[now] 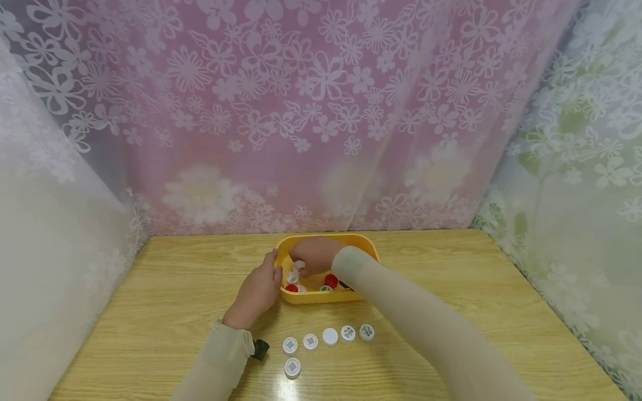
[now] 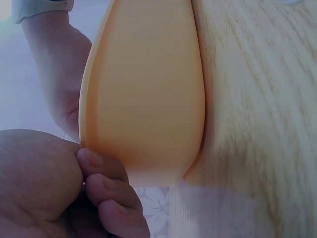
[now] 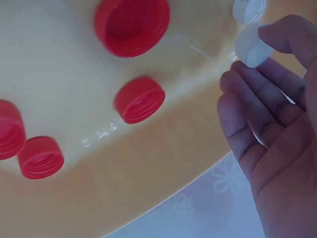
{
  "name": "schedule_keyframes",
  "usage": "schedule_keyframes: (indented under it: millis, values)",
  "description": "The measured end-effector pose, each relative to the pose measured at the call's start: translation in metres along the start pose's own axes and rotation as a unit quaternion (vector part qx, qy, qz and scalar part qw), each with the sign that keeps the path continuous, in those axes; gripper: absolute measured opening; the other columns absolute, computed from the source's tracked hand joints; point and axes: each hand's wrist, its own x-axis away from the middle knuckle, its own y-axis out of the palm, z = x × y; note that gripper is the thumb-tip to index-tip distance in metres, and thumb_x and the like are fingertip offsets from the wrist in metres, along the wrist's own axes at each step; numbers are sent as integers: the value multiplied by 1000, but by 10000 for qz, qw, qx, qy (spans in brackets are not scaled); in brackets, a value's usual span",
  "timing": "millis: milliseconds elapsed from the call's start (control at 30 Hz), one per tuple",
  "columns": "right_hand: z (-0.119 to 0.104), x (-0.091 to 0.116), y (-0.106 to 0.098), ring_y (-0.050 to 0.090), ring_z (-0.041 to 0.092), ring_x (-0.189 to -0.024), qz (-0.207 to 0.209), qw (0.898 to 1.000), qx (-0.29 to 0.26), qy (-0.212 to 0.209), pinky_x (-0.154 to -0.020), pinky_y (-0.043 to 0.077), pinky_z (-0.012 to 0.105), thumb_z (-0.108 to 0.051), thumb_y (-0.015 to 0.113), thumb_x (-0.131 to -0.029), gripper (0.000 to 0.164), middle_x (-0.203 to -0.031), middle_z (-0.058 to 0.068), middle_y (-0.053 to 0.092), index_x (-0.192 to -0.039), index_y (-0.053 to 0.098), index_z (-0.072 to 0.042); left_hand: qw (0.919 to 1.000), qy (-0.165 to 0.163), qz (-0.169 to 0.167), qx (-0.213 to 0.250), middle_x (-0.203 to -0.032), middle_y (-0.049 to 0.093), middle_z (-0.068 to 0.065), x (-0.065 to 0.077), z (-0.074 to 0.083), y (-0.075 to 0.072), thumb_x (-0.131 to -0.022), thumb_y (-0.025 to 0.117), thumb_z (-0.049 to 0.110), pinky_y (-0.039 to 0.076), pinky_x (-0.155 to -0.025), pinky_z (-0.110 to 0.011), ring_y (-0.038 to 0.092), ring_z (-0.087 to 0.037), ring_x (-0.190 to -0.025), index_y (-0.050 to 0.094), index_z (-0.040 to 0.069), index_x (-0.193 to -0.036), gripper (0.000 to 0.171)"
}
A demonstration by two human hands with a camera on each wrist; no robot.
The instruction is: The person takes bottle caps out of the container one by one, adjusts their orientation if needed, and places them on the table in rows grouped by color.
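A yellow plastic bin [image 1: 321, 297] stands at the back of the wooden table with red and white bottle caps inside. My left hand [image 1: 257, 292] grips the bin's left end at the rim; in the left wrist view its curled fingers [image 2: 106, 186] lie against the outer wall [image 2: 148, 94]. Inside the bin, my right hand [image 1: 317, 255] pinches a white bottle cap [image 3: 251, 45] between thumb and fingers. Another white cap [image 3: 248, 10] lies close by. Several red caps [image 3: 140, 100] rest on the bin's floor, apart from the hand.
In front of the bin, several white caps [image 1: 330, 337] stand in a row on the table [image 1: 441, 312], some with printed tops. One more cap [image 1: 292, 367] sits below the row's left end. A floral curtain [image 1: 311, 139] hangs along the table's back edge.
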Motion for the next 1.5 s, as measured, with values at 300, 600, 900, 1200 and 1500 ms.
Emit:
schedule_keyframes:
  millis: [300,600,900,1200,1500]
  values:
    - [6,25,-3,64,16,-97,287,9991,222,-210,-97,54,33,-29,66,-97,37,-122,0,70,-132,66,-16,10000,-9,-12,11,-94,71,-14,0,1,-1,-110,51,20,54,-68,-38,61,-21,-71,33,-3,-157,55]
    - [22,66,-1,63,17,-102,632,9978,-99,-179,-96,52,34,-24,57,-99,33,-120,0,69,-127,73,-15,9999,-105,-75,-17,-125,69,-24,3,0,1,-111,48,22,57,-86,-47,68,-25,-91,31,-1,-158,55]
    - [14,114,12,65,13,-97,1465,9875,-302,-495,-89,54,31,-22,63,-94,13,-109,-6,68,-105,69,-19,9999,-98,-84,13,-126,68,-23,3,0,0,-111,46,22,55,-95,-52,69,-26,-99,30,-2,-159,56]
    - [-38,171,46,58,5,-86,2042,9685,-217,-1406,-83,51,18,-21,75,-91,23,-102,-12,66,-111,65,-20,9999,-42,-144,29,-124,69,-23,3,1,4,-111,46,22,56,-82,-46,65,-22,-84,31,-1,-159,55]
    - [-75,181,86,56,-2,-90,1693,9647,326,-1993,-87,46,11,-26,69,-99,14,-101,-19,65,-111,63,-27,9999,-113,-115,-17,-125,69,-22,3,2,1,-111,46,23,56,-91,-49,64,-23,-89,29,-1,-159,56]
